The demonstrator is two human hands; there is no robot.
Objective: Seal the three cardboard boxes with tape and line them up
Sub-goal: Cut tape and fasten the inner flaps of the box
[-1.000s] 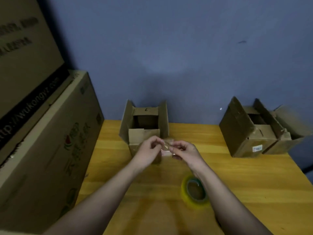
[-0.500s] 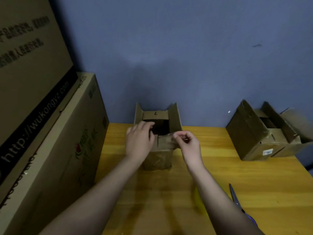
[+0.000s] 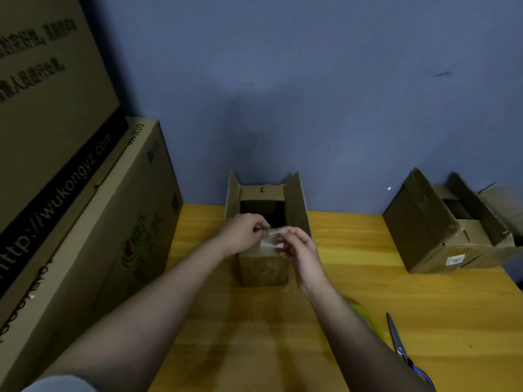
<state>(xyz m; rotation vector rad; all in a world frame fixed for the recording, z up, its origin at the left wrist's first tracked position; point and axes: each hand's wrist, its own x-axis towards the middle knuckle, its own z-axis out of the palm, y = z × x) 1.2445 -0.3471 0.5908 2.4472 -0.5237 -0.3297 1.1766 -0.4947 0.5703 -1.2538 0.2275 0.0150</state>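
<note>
A small cardboard box (image 3: 263, 267) stands on the wooden table (image 3: 353, 250) in the middle, by the wall, its side flaps upright and its top open. Over its near edge, my left hand (image 3: 243, 234) and my right hand (image 3: 298, 246) pinch the two ends of a clear strip of tape (image 3: 273, 236). A second open box (image 3: 441, 233) sits at the right with its flaps spread. A sliver of the yellow tape roll (image 3: 368, 318) shows behind my right forearm. The third box is hard to make out.
Large stacked cartons (image 3: 70, 210) wall off the table's left side. Scissors (image 3: 399, 343) with blue handles lie at the lower right, near my right forearm. The blue wall (image 3: 311, 94) runs right behind the boxes.
My left hand came off the box's left flap and joined the right hand on the tape strip. The view shifted slightly; the boxes stayed in place.
</note>
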